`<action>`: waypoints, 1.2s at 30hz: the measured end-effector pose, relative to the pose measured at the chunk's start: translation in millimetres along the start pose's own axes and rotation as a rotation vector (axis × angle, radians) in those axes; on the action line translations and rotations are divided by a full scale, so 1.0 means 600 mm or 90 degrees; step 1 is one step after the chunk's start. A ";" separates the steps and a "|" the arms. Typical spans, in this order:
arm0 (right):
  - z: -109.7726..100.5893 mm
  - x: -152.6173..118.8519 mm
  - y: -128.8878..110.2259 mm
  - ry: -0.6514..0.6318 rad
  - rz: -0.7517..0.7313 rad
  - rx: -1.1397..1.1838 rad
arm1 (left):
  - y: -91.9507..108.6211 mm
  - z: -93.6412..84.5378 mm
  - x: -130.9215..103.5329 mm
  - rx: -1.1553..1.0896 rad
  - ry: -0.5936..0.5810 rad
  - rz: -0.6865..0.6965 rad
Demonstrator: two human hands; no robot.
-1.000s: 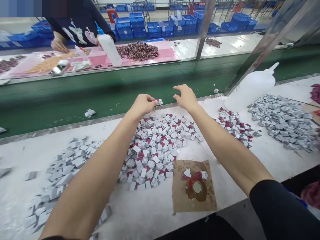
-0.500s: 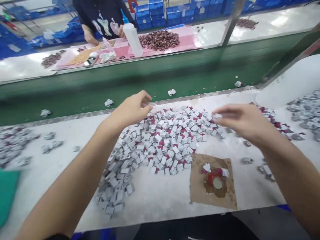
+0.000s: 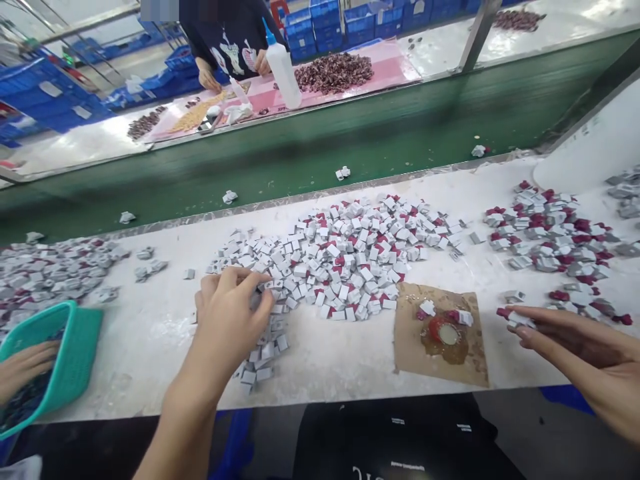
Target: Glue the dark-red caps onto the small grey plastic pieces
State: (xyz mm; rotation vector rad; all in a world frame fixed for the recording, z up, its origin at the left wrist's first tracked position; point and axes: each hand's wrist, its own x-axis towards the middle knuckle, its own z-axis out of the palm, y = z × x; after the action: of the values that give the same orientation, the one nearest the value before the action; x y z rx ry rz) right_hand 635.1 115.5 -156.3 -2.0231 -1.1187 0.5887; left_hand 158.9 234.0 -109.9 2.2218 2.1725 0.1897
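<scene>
My left hand (image 3: 233, 317) reaches over the left edge of a pile of small grey plastic pieces (image 3: 280, 250), some with maroon parts. Its fingers are curled, with a gap between thumb and forefinger where grey pieces show; the other fingertips are hidden. At the right, my right hand (image 3: 575, 360) pinches a grey-and-maroon plastic piece (image 3: 519, 320) between thumb and fingers. Left of that hand lies a brown cardboard sheet (image 3: 415, 357) with a wet stain, a red round-topped object (image 3: 444, 331) and a couple of grey-and-maroon pieces. Beyond the right hand is a heap of grey-and-maroon pieces (image 3: 550, 230).
Another person's hand (image 3: 27, 367) is inside a green basket (image 3: 83, 360) at the left, near another heap of pieces (image 3: 55, 267). A green conveyor belt (image 3: 300, 157) carries several pieces. Across it, a co-worker (image 3: 235, 40) stands by a white bottle (image 3: 284, 73).
My left hand has come down and nearer to the pile's left edge. My right hand has moved right and nearer, holding the piece. The view has shifted; the basket and another person's hand now show.
</scene>
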 end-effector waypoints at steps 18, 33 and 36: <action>0.015 -0.051 0.001 -0.018 -0.031 0.076 | 0.138 0.107 -0.128 -0.351 -0.104 0.201; 0.037 -0.082 -0.060 -0.064 -0.274 0.106 | 0.092 0.113 -0.140 -0.339 -0.091 0.355; 0.047 -0.084 -0.061 -0.069 -0.330 0.104 | 0.108 0.126 -0.141 -0.323 -0.044 0.363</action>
State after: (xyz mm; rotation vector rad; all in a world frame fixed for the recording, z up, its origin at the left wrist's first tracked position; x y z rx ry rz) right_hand 570.9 95.8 -142.8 -1.4913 -1.5357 0.5026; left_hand 230.0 152.9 -183.5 2.3926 1.2130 0.5852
